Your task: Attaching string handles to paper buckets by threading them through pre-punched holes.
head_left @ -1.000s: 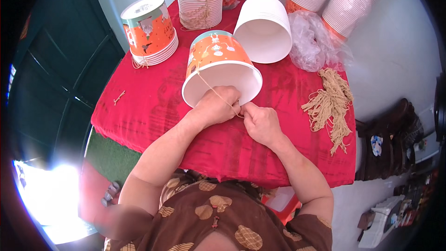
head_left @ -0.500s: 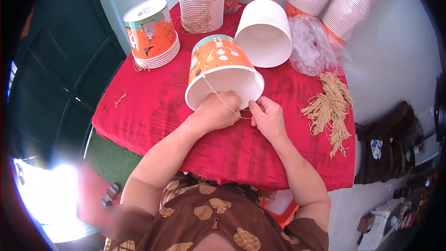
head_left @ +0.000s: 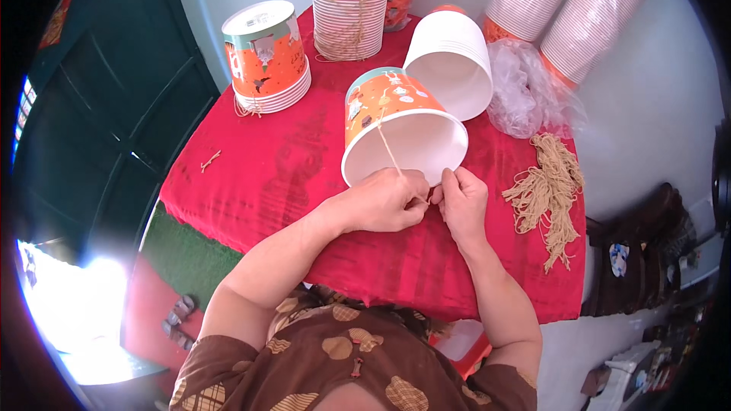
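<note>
Head view: holding string (head_left: 390, 149) in curled left fingers (head_left: 415, 183), with right fingers (head_left: 452, 187), grip unclear, by the tilted cup (head_left: 415, 141) at twelve o'clock, now showing less slack between, apparently tightening.

Left: a dark green panelled door (head_left: 99, 106) is standing next to a pale wall (head_left: 655, 84). Below, bright light (head_left: 80, 304) is glaring; a green mat (head_left: 183, 251) is lying near a red floor patch (head_left: 145, 293), where footwear (head_left: 180, 320) is resting. Back right: crumpled clear plastic (head_left: 518, 91) is bunching on the red tablecloth (head_left: 251, 160). Far right: dark furniture (head_left: 643, 281) is standing, a blue-and-white item (head_left: 618, 259) showing against it. Under the table's near edge, a red object (head_left: 474, 363) is peeking out, kind unclear.
</note>
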